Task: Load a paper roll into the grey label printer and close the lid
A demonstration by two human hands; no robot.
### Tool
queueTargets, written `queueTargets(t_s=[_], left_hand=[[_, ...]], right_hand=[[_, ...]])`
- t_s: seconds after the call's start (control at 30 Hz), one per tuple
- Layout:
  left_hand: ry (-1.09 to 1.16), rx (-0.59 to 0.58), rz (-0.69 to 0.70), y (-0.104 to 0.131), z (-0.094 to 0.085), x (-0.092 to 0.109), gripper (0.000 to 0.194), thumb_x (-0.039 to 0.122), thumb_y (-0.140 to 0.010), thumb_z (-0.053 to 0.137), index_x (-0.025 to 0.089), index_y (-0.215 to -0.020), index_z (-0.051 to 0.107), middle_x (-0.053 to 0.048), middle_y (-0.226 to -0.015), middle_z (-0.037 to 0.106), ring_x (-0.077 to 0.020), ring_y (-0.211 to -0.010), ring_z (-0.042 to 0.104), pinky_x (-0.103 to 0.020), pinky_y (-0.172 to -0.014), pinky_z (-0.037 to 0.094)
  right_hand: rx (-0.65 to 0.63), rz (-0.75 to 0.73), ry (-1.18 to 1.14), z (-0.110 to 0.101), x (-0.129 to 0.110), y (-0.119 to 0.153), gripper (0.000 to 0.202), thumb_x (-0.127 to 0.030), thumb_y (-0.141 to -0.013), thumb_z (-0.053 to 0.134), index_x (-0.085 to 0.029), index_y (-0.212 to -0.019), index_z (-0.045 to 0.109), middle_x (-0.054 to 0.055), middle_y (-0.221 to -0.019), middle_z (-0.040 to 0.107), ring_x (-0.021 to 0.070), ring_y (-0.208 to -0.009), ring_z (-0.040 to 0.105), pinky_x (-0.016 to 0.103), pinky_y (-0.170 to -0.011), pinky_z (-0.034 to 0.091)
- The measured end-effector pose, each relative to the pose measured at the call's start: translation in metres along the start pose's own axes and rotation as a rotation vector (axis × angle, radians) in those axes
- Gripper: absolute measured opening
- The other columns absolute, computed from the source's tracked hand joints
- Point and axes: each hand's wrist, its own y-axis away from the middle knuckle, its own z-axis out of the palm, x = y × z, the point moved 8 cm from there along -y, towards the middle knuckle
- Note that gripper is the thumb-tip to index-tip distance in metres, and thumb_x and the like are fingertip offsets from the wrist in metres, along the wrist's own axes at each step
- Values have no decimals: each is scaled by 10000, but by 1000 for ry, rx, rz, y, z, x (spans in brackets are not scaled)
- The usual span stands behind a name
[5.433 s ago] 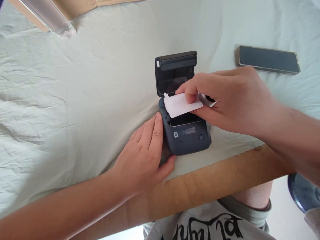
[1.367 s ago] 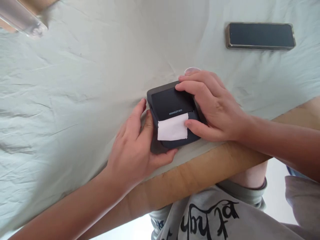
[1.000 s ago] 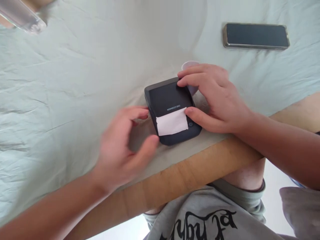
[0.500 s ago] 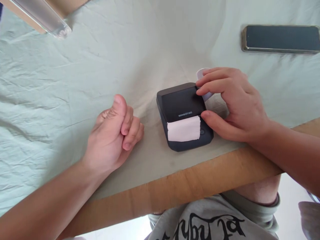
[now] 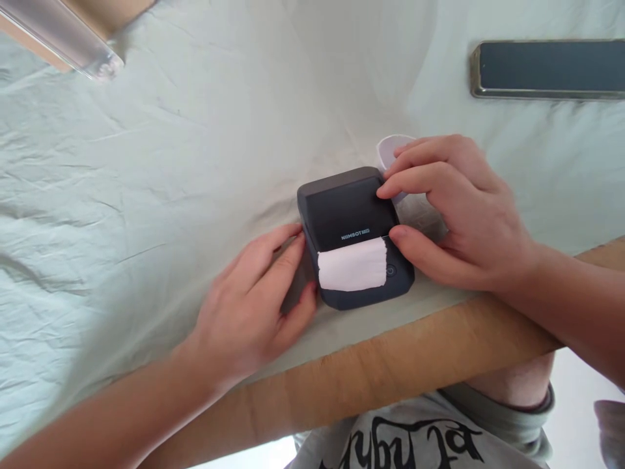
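Note:
A black label printer (image 5: pixel 349 205) lies on the pale cloth, with a torn-edged white paper strip (image 5: pixel 352 265) across its lower part. At its left side, my left hand (image 5: pixel 258 293) touches the edge with fingertips apart. My right hand (image 5: pixel 454 208) rests its thumb and a finger on the printer's right edge, fingers spread. Partly behind the right fingers, a white rounded piece (image 5: pixel 390 151) shows beside the printer's upper right corner.
A dark-screened phone (image 5: pixel 551 68) lies at the upper right. In the upper left corner are a clear plastic object (image 5: pixel 81 39) and a brown cardboard piece (image 5: pixel 110 13). The wooden table edge (image 5: pixel 342 384) runs along the front.
My left hand has opened from a loose fist and moved right to the printer's left side. The printer appears slightly lower and further left in view. My right hand stays at its right edge.

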Motion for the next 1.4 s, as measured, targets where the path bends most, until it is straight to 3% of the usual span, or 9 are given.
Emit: queueTargets(t_s=[0.17,0.23,0.47,0.63,0.8,0.93,1.13,1.3,1.4], left_hand=[[49,-87,-37,5,9,3,724,226,-1095,657,200,-1795,476,-263,-1728,657,-450,-1561,741,-558,-1239,716],[68,-99,-42,5,11,1,780,232,-1085,678,223,-1826,437,-272,-1756,624,-467,-1570,730,-592,-1238,716],[170,-93,-114,5,12,-13,767,213,-1017,764,312,-1755,577,-210,-1739,659,-462,-1525,750,-614,-1177,749],[126,-47,-114,1,9,-11,691,133,-976,711,273,-1653,690,-190,-1665,709,-411,-1405,806,-503,-1043,780],[75,42,-66,-2,5,-9,510,183,-1010,661,210,-1506,776,-154,-1519,769,-306,-1244,834,-386,-996,755],[105,34,-94,-4,4,-14,441,229,-1046,642,241,-1463,788,-120,-1525,785,-289,-1308,822,-373,-1092,729],[146,-61,-140,-3,10,-19,548,263,-1054,650,223,-1600,680,-138,-1652,746,-324,-1470,779,-414,-1167,717],[92,-34,-32,3,13,-11,620,230,-1099,635,176,-1715,603,-215,-1785,645,-364,-1553,755,-460,-1296,664],[78,-17,-7,5,14,-11,620,228,-1106,642,171,-1722,596,-232,-1777,646,-379,-1546,763,-474,-1292,670]], right_hand=[[-50,41,-13,8,-1,1,410,-243,-1046,661,-323,-1447,635,95,-1497,737,359,-1433,745,586,-1192,651],[-56,44,-19,10,-4,1,433,-216,-1042,633,-323,-1462,619,103,-1502,708,372,-1500,715,609,-1227,635],[-73,77,-61,18,-5,7,558,-158,-1018,580,-346,-1543,586,126,-1510,672,391,-1648,618,670,-1312,593],[-62,48,-76,25,-4,6,547,-177,-1007,579,-348,-1526,603,122,-1474,682,385,-1628,632,704,-1329,574],[-12,34,-30,15,3,1,408,-331,-1129,548,-289,-1531,610,140,-1410,716,381,-1534,705,682,-1218,649],[-176,36,5,1,21,-7,484,-585,-1136,679,-349,-1558,672,130,-1561,742,408,-1533,718,673,-1192,656],[-347,41,1,-10,40,-33,630,-884,-1073,678,-383,-1439,786,73,-1426,831,363,-1372,784,631,-1159,654],[-473,-47,-32,-3,41,-56,692,-866,-1088,664,-371,-1567,734,40,-1463,844,341,-1419,786,643,-1241,635],[-553,-175,-81,12,17,-61,634,-756,-1083,700,-419,-1620,724,-19,-1620,786,297,-1397,812,603,-1285,633]])
